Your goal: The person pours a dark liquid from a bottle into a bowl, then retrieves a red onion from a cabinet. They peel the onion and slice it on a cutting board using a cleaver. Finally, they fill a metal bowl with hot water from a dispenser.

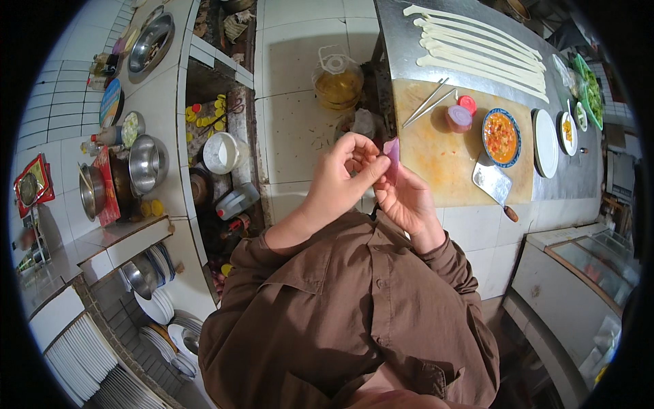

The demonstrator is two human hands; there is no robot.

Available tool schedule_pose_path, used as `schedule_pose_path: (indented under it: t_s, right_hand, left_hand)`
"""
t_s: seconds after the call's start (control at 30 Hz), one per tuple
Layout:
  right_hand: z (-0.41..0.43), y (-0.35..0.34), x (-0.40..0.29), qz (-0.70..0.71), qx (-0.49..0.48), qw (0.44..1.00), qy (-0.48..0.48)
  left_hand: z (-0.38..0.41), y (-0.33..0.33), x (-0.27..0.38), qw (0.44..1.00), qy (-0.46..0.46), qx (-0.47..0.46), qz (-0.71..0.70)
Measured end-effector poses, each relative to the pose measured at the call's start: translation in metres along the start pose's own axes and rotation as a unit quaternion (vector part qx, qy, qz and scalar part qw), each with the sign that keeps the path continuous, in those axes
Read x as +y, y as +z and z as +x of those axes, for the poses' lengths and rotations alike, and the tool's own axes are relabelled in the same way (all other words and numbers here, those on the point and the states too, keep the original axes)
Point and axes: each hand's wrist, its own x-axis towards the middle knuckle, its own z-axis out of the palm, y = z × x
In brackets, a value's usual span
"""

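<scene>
Both my hands meet in front of my chest, beside the left edge of the cutting board (pixel 434 179). My left hand (pixel 352 171) pinches a purple piece of onion (pixel 392 153) between thumb and finger. From the right, my right hand (pixel 406 202) holds the lower part of the same piece. On the board stand a halved red onion (pixel 459 119), a red round lid or cap (pixel 467 105), a pair of metal chopsticks (pixel 428 105) and a blue-rimmed bowl of orange-red chopped food (pixel 500 137). A cleaver (pixel 491 181) with a wooden handle lies at the board's near edge.
Dough strips (pixel 480 51) lie on the steel table (pixel 398 46). White plates (pixel 545 143) stand right of the board. An oil container (pixel 337 84) is on the floor beyond my hands. At left, steel bowls (pixel 145 163) sit on a tiled counter (pixel 176 128).
</scene>
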Motion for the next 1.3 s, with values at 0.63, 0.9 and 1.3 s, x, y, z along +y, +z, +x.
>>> schedule_pose_path:
  t_s: [0.63, 0.9, 1.3]
  right_hand:
    - [-0.009, 0.027, 0.007, -0.344, 0.024, 0.887, -0.307]
    - [-0.007, 0.019, 0.007, -0.378, 0.031, 0.868, -0.321]
    - [-0.008, 0.019, -0.002, -0.270, 0.005, 0.941, -0.206]
  left_hand:
    - [0.000, -0.003, -0.001, 1.000, -0.016, -0.013, 0.018]
    - [0.005, 0.002, 0.001, 0.995, -0.028, 0.036, 0.087]
    - [0.006, 0.002, 0.000, 0.997, -0.020, -0.008, 0.069]
